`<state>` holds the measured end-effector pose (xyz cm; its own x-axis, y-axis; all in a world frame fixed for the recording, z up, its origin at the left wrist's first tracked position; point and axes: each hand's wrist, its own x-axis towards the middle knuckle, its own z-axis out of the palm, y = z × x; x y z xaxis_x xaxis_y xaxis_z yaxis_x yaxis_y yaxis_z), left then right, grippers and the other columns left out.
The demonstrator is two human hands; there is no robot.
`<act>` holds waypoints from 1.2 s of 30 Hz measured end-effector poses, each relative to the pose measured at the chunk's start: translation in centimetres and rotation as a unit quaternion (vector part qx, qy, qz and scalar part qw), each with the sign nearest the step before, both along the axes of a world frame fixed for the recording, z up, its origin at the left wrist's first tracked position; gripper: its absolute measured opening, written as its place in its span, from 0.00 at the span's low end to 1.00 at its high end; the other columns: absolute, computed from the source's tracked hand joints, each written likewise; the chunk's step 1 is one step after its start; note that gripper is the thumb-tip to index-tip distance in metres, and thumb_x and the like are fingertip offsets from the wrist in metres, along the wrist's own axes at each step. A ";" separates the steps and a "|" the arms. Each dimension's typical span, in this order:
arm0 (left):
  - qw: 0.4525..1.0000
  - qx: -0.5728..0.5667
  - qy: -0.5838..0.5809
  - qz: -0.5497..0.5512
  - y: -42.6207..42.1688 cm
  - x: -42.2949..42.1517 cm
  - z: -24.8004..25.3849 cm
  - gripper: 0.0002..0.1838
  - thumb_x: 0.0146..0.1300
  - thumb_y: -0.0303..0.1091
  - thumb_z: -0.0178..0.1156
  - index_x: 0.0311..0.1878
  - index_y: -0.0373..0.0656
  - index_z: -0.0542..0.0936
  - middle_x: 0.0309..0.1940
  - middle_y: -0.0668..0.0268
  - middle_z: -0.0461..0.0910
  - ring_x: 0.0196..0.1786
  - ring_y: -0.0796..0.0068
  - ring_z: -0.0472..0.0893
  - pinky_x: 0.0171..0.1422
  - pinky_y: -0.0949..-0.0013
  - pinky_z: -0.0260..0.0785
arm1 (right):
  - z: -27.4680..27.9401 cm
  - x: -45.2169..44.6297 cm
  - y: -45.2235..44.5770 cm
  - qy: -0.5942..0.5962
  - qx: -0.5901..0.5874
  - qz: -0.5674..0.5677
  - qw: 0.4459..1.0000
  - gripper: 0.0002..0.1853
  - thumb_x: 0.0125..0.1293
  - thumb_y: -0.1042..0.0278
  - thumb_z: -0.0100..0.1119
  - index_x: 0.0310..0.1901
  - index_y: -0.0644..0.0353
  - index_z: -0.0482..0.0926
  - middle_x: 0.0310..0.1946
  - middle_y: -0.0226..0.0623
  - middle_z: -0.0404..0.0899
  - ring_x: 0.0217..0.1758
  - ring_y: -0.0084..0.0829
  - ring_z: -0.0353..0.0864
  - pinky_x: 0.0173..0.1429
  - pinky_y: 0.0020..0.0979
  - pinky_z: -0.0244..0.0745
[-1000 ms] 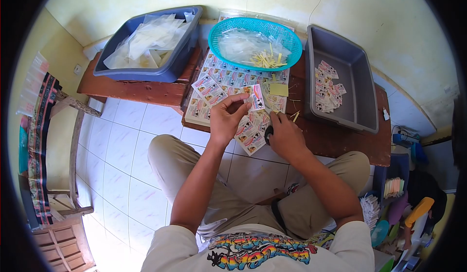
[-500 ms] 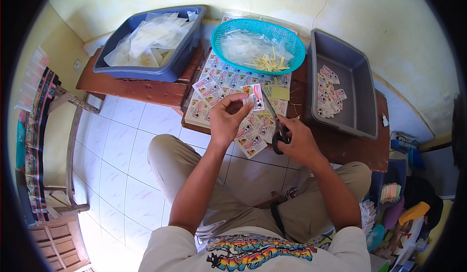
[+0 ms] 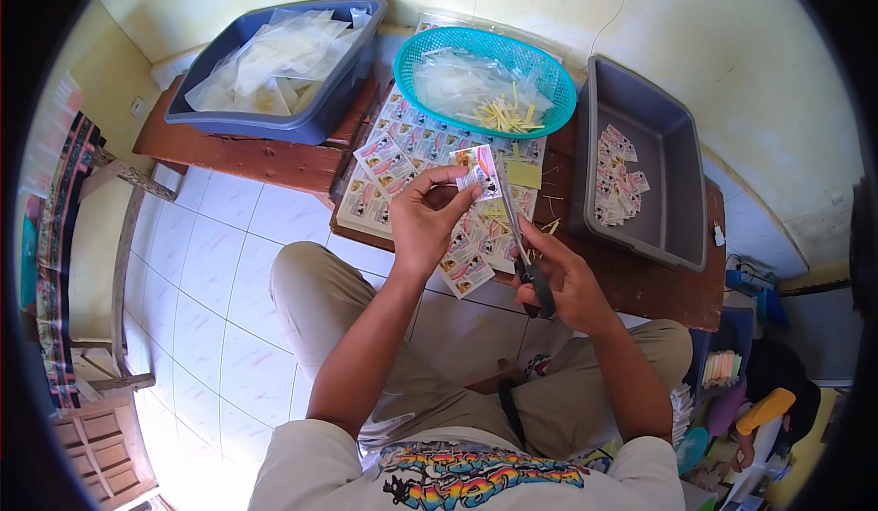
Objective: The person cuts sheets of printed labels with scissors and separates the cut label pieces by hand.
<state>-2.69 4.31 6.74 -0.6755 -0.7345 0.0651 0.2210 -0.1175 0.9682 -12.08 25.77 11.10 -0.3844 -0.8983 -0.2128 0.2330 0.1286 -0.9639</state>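
My left hand (image 3: pixel 428 218) pinches a small printed label (image 3: pixel 476 169) between thumb and fingers. In my right hand (image 3: pixel 569 282) is a pair of scissors (image 3: pixel 536 284) with black handles, fingers around the grips. The blades point away from me and lie along the label's right edge; whether they touch it I cannot tell. Below the hands, loose printed strips (image 3: pixel 468 275) rest on stacked printed sheets (image 3: pixel 366 205). A yellowish square of paper (image 3: pixel 524 175) lies just beyond the blades.
A turquoise basket (image 3: pixel 407 86) with clear plastic and yellow strips stands behind the sheets. On the right a grey tub (image 3: pixel 663 159) holds cut labels (image 3: pixel 620 186); on the left, a blue tub (image 3: pixel 315 125) holds translucent bags. Another person (image 3: pixel 777 378) is at the lower right.
My right hand and the scissors handles have shifted slightly right and toward me. The blades now run more upright beside the label, which my left hand still holds, tilted slightly differently.
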 end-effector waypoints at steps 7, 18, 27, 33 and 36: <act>1.000 0.008 -0.002 -0.003 0.3 -0.1 0.1 0.16 0.65 0.22 0.75 0.55 0.34 0.85 0.39 0.61 0.90 0.39 0.83 0.85 0.39 0.78 0.77 | 0.4 0.1 -0.3 0.004 0.001 -0.004 1.000 0.50 0.64 0.73 0.80 0.84 0.52 0.60 0.62 0.37 0.70 0.50 0.24 0.81 0.55 0.27 0.82; 1.000 0.009 0.019 -0.005 0.4 -0.2 -0.3 0.16 0.65 0.21 0.75 0.55 0.34 0.85 0.38 0.62 0.90 0.40 0.83 0.86 0.39 0.78 0.77 | -0.1 0.2 -0.8 0.032 -0.005 -0.008 0.999 0.52 0.63 0.55 0.81 0.84 0.53 0.60 0.60 0.38 0.74 0.49 0.27 0.80 0.48 0.31 0.86; 1.000 -0.001 0.023 -0.006 0.4 -0.3 -0.6 0.16 0.65 0.22 0.76 0.54 0.34 0.85 0.39 0.62 0.90 0.41 0.82 0.86 0.42 0.77 0.78 | -0.1 0.4 -0.8 0.033 0.002 -0.024 0.999 0.51 0.63 0.56 0.81 0.83 0.54 0.61 0.61 0.38 0.75 0.49 0.27 0.80 0.47 0.32 0.87; 1.000 0.005 0.008 -0.012 0.4 -0.2 -0.3 0.16 0.65 0.19 0.74 0.55 0.33 0.84 0.41 0.60 0.90 0.44 0.79 0.87 0.47 0.75 0.81 | 0.0 0.2 -0.7 0.017 0.003 -0.012 1.000 0.47 0.67 0.83 0.70 0.84 0.50 0.60 0.59 0.35 0.70 0.50 0.24 0.82 0.54 0.29 0.85; 1.000 0.001 -0.010 -0.019 0.4 -0.1 0.0 0.16 0.65 0.16 0.72 0.56 0.31 0.84 0.43 0.58 0.89 0.47 0.76 0.88 0.52 0.73 0.83 | 0.0 0.3 -0.7 0.017 0.000 -0.012 1.000 0.47 0.66 0.83 0.71 0.84 0.49 0.60 0.59 0.35 0.70 0.50 0.24 0.82 0.54 0.29 0.85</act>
<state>-2.80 4.71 6.71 -0.7046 -0.7079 0.0496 0.1969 -0.1279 0.9721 -11.74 25.12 11.09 -0.4126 -0.8890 -0.1985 0.2027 0.1229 -0.9715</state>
